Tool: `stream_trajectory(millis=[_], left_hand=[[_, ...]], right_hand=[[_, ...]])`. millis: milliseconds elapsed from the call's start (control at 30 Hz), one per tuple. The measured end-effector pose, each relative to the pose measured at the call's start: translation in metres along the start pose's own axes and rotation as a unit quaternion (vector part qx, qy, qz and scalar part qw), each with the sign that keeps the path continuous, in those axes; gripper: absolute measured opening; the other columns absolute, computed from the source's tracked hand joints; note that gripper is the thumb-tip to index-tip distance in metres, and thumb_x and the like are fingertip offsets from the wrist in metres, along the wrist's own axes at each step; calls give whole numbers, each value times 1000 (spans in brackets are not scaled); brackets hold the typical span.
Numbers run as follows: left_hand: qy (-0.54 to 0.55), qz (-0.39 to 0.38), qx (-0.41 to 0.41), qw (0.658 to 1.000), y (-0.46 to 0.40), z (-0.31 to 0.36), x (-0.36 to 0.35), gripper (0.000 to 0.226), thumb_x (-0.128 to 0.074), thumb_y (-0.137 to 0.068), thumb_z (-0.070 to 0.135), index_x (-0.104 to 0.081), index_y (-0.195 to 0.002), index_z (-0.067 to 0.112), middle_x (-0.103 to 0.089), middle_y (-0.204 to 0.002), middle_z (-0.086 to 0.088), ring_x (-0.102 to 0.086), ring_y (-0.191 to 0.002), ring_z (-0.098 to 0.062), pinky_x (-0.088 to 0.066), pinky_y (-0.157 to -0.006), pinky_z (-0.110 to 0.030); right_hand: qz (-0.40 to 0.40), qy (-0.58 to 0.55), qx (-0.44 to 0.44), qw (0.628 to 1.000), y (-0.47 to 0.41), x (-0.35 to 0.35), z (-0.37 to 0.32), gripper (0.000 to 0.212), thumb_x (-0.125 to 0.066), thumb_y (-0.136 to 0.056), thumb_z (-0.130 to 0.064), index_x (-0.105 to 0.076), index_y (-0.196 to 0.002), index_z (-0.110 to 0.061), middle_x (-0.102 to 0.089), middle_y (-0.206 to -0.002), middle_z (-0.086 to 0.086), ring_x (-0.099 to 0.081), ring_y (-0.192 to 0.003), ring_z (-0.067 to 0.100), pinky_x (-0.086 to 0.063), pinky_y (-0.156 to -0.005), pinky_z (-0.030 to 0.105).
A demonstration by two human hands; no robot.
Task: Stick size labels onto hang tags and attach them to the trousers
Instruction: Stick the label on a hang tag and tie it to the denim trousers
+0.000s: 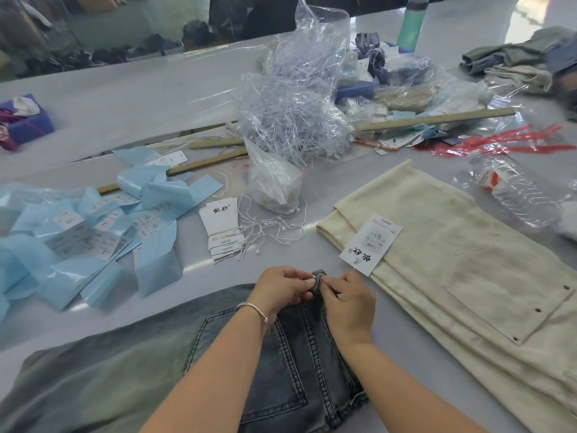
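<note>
The step in hand looks like attaching a tag to the jeans [299, 354], which lie on the desk [125, 98] right in front of the person, back pocket up. Both hands meet at the waistband: the left hand [282, 287] and the right hand [349, 303] each pinch the belt loop [318, 281], lifting it clear of the cloth. Whether a string is already threaded through the loop is hard to tell, since the fingers cover it.

The hang tag [371, 243] with its size label rests on the cream trousers [452, 276] just to the right, its lower corner close to the right hand. The next move probably calls for passing the tag's string through the loop and locking it, keeping the loop held open with one hand.

The jeans are faded grey-blue denim with heavy seams. A stack of tags [223, 228] and loose white strings [271, 234] lie beyond the hands, and blue label backing sheets [93, 232] spread to the left.
</note>
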State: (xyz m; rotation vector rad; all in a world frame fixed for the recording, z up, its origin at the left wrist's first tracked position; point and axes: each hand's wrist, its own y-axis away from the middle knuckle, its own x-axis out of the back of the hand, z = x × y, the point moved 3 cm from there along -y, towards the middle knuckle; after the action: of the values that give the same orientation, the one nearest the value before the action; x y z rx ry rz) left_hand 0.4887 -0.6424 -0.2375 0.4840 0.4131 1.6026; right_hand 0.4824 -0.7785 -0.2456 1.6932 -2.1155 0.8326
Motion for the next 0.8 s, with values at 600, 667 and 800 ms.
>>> stream_trajectory(millis=[600,667,800], left_hand=[[-40,107,-113,987,0,2,-15,15,-56,-89,10,-57,-74,11,-75,-80,7,-51,-40,-7,-46,-49,-17],[-20,100,-124,987,0,4,-16,15,-56,-90,9,-56,-75,11,-76,-82,5,-56,-41,-10,-47,-53,-16],[28,55,-112,992,-1,8,-23,14,-56,-94,11,-55,-80,8,-73,-71,0,-54,-41,-10,-39,-42,-13]], right_hand=[[-19,-21,-26,999,-39,33,47,29,-67,-80,0,-69,-104,-15,-59,-101,-1,-54,-66,14,-42,-63,26],[-90,52,-53,993,-50,30,54,40,-67,-83,-10,-61,-123,-14,-57,-114,1,-58,-82,19,-41,-69,28],[-144,150,-54,977,-62,24,56,28,-63,-89,-27,-64,-115,-17,-56,-114,-1,-58,-95,20,-41,-66,29]])
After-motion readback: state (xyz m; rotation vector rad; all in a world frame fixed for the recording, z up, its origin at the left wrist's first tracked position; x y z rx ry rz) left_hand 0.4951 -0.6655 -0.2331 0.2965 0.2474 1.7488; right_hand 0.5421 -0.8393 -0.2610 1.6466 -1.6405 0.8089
